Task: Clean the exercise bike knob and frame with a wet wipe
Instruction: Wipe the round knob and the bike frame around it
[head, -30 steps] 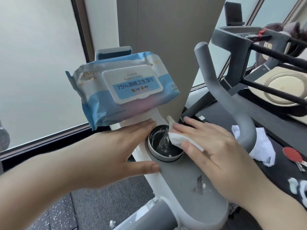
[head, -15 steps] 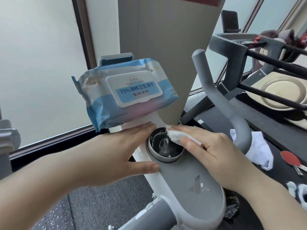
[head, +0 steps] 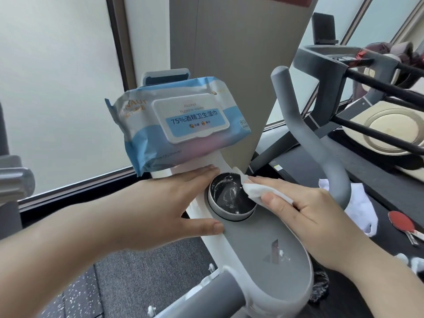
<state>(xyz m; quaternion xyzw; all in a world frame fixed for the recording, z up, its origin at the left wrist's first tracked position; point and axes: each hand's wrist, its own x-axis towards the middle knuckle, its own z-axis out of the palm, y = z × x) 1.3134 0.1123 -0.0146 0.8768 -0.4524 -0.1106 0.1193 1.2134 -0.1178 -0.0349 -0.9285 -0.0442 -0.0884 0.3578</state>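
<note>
Right hand (head: 307, 216) pinched wet wipe (head: 254, 190) at knob (head: 231, 198) right rim. Left hand (head: 165, 203) lay flat on frame (head: 252, 239), fingers straight. Risk: wipe pack (head: 174, 125) perched above could slide off if frame jolted.

- Wet wipe (head: 257, 191): plain white.
- Knob (head: 231, 200): glossy black face with pale smears, light grey rim.
- Bike frame (head: 259, 244): grey top panel with a darker grey triangle mark, white edge.
- Handlebar (head: 321, 152): matte grey.
- Wipes pack (head: 181, 125): light blue and white fading to pinkish lilac, white lid with a blue label.
- Table tennis paddle (head: 401, 222): red.
- Floor (head: 78, 292): dark grey with pale speckles.
</note>
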